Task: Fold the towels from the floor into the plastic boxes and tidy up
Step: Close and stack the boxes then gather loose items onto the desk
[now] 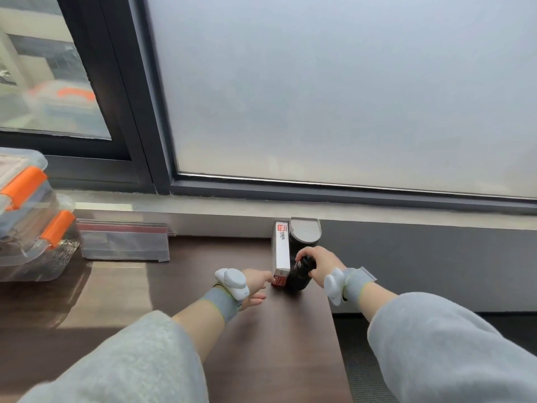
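Low in the frame's centre, the right hand [317,263] curls its fingers round the dark bottle [299,276] while the left hand [255,284] touches the red-and-white carton [281,257] with straightened fingers, seemingly tidying both against the table [203,289] edge, the plastic boxes [26,219] stacked far left.

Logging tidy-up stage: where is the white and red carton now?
In the head view the white and red carton sits at the far right end of the table, between the left hand and the dark bottle gripped by the right hand.
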